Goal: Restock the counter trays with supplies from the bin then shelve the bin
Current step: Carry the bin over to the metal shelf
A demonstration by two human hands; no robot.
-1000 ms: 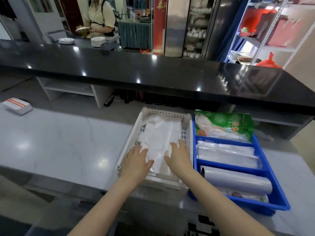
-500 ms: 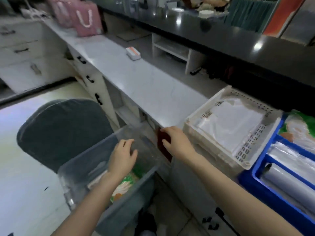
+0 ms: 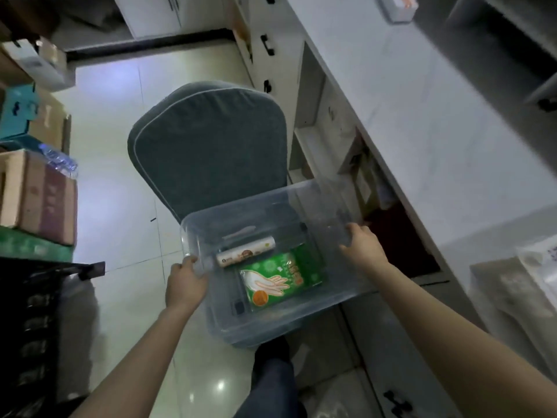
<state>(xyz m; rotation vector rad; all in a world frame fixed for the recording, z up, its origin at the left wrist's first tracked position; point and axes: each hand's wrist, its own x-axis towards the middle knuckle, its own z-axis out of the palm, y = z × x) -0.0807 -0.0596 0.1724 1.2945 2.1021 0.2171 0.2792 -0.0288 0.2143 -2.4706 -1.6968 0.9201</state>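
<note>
You are gripping the clear plastic storage bin (image 3: 316,300) by its rim, left hand (image 3: 184,285) and right hand (image 3: 363,247) both closed; a green glove packet (image 3: 281,281) and a wrapped roll (image 3: 245,254) are remaining inside, and shelving is pending.

The clear plastic storage bin (image 3: 271,267) sits on the grey padded chair (image 3: 208,146), left of the white marble-top desk (image 3: 437,122). In the bin, the green flat packet of gloves (image 3: 281,280) lies near, with the pale printed roll (image 3: 245,251) just beyond it. The left hand (image 3: 185,286) is at the bin's left rim, the right hand (image 3: 363,247) at its right rim. Stacked brown cardboard boxes (image 3: 39,194) stand far left.
</note>
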